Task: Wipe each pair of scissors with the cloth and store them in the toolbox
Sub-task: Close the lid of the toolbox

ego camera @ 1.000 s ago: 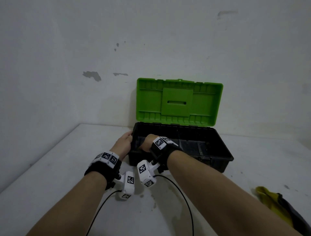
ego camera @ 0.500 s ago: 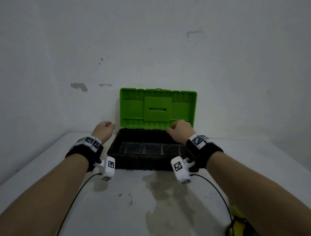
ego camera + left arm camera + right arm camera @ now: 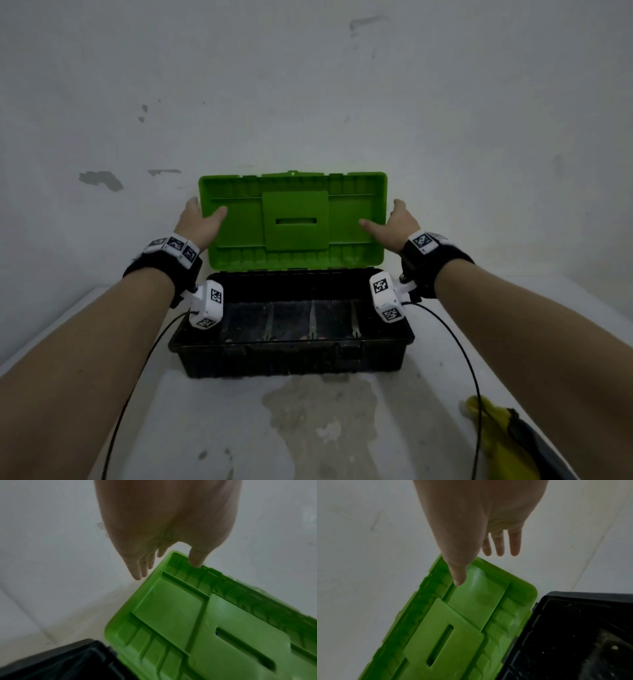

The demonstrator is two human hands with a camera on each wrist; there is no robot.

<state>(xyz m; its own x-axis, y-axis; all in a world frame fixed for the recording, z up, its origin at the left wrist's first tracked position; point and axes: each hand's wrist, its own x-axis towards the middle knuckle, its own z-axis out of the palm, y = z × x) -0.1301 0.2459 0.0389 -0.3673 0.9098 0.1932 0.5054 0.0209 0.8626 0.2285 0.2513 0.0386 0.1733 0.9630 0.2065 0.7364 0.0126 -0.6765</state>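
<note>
Final stage, by appearance. Left hand point(image 3: 200, 222) and right hand point(image 3: 394, 224), fingers extended and holding nothing, flank the raised lid point(image 3: 291, 219). Scissors point(image 3: 312, 320) lie below in the toolbox point(image 3: 291, 359); cloth point(image 3: 493, 431) lies behind the right hand. Closing likely remains.

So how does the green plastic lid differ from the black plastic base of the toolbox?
The green plastic lid stands upright against the wall, while the black plastic base lies flat on the table. A hand reaches to each side edge of the lid, thumbs across its inner face; neither reaches to the base. The lid is ribbed; the base has dividers. Both are rectangular, of similar width.
</note>
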